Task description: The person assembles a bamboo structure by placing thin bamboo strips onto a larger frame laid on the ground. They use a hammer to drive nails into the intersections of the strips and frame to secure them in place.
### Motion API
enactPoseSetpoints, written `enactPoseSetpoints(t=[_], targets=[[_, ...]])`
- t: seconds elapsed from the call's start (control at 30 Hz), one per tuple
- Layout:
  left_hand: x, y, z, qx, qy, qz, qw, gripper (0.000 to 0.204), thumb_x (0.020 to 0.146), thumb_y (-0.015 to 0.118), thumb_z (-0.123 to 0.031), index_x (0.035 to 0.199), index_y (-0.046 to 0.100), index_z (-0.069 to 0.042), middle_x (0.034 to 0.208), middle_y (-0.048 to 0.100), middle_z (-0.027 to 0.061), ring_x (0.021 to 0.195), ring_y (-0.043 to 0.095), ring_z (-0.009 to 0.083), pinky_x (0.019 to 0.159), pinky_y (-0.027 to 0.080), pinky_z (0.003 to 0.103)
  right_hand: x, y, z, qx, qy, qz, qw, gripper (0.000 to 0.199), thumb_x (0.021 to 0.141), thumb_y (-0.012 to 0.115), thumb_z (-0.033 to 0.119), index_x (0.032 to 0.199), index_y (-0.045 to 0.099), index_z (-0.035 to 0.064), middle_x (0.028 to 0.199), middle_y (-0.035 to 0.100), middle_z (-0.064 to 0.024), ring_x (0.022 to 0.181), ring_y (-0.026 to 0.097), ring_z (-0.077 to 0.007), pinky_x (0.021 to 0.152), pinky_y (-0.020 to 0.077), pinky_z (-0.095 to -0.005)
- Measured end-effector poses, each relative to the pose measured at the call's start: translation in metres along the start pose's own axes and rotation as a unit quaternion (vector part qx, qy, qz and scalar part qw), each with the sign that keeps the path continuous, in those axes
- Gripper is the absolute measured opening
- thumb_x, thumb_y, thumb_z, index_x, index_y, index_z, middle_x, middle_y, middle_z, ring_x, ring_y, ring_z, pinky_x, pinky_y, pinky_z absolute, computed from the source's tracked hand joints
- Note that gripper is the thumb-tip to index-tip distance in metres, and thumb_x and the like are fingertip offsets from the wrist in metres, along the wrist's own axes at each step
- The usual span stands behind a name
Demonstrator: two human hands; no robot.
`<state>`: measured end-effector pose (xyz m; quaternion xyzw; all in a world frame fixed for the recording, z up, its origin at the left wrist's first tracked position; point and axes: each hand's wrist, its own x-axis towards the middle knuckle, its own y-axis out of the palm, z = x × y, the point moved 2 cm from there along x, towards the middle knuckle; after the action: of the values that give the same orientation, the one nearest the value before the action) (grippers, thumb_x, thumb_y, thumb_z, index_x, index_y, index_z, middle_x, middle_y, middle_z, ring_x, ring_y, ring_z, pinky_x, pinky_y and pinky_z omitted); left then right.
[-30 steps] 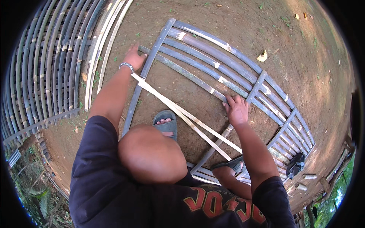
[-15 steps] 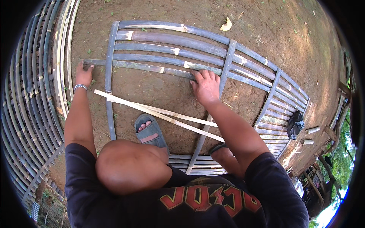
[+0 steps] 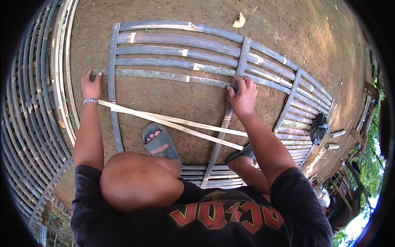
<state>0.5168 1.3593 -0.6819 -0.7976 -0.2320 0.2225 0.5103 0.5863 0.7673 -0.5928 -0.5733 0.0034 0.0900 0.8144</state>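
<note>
A narrow grey bamboo slat [image 3: 152,75] lies across the frame's left crosspiece [image 3: 112,66], below several slats that run alongside it. My left hand [image 3: 91,86], with a chain bracelet at the wrist, pinches the slat's left end, which sticks out past that crosspiece. At the other end my right hand [image 3: 244,96] has its fingers curled over the slat where it meets the middle crosspiece [image 3: 224,121]; its fingertips partly hide the contact. Two pale split bamboo strips [image 3: 177,123] lie crossed over the frame, nearer my sandalled foot [image 3: 161,142].
More closely slatted panels [image 3: 33,103] and loose long strips [image 3: 63,61] lie at the left. A black plastic bag [image 3: 319,129] rests on the frame's right end, beside short bamboo pieces [image 3: 337,133]. A dry yellow leaf [image 3: 239,20] lies on the dirt.
The slat has slid to the right relative to the frame, so less of it juts past the left crosspiece. My right hand has moved right, onto the middle crosspiece.
</note>
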Motion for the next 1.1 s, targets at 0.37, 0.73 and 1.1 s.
enactPoseSetpoints(t=[0.37, 0.73, 1.1], targets=[[-0.034, -0.004, -0.046, -0.013, -0.027, 0.016, 0.999, 0.061, 0.086, 0.080, -0.034, 0.132, 0.064, 0.004, 0.127, 0.063, 0.0248, 0.117, 0.062, 0.0365, 0.103, 0.048, 0.042, -0.029, 0.041, -0.042, 0.259, 0.303, 0.018, 0.917, 0.050, 0.088, 0.078, 0.022, 0.130, 0.063, -0.0016, 0.110, 0.071, -0.0145, 0.093, 0.070, -0.0219, 0.088, 0.0548, -0.0363], [-0.023, -0.008, -0.019, -0.067, -0.090, 0.037, 0.993, 0.068, 0.084, 0.079, -0.040, 0.136, 0.063, 0.002, 0.131, 0.064, 0.0281, 0.121, 0.064, 0.0351, 0.103, 0.049, 0.041, -0.014, 0.038, -0.030, 0.198, 0.279, 0.029, 0.939, 0.041, 0.084, 0.079, 0.020, 0.118, 0.069, 0.0003, 0.103, 0.072, -0.0154, 0.092, 0.069, -0.0268, 0.087, 0.0540, -0.0377], [-0.017, -0.009, -0.022, -0.159, -0.064, 0.069, 0.983, 0.073, 0.087, 0.078, -0.035, 0.142, 0.054, 0.007, 0.142, 0.056, 0.0309, 0.135, 0.055, 0.0353, 0.111, 0.043, 0.040, -0.016, 0.041, -0.030, 0.219, 0.275, 0.024, 0.936, 0.039, 0.085, 0.078, 0.018, 0.119, 0.068, 0.0004, 0.102, 0.074, -0.0151, 0.093, 0.071, -0.0266, 0.088, 0.0540, -0.0373]])
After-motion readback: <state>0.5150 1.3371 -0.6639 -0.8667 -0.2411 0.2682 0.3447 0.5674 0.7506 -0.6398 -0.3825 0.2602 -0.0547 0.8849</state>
